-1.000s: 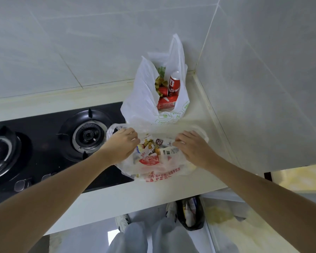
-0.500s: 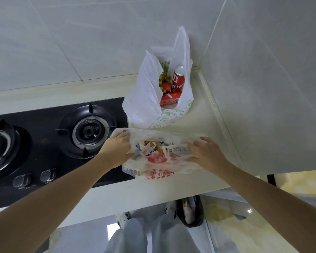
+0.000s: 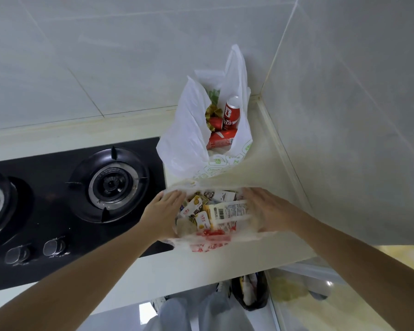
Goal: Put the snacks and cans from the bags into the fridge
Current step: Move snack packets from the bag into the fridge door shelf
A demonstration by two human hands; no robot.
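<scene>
Spreading the mouth of the near snack bag (image 3: 210,244) on the worktop (image 3: 261,168), just beside the black gas hob (image 3: 58,211). Left hand (image 3: 163,216) at the left rim, right hand (image 3: 265,211) at the right rim, fingers against thin plastic; cannot tell whether either grip pinches the film or only presses it apart. Inside: small yellow and white snack packets (image 3: 196,209) and a long pale packet (image 3: 230,209) with a barcode, its print too small to read.

Best done by holding the rim wide, then lifting packets out one at a time rather than tugging the flimsy film. Behind, in the corner: second white bag (image 3: 184,144) with green print, holding red cans (image 3: 231,113), one upright, one lying. Red lettering on the near bag blurred; white characters on the cans not legible. No fridge in view.
</scene>
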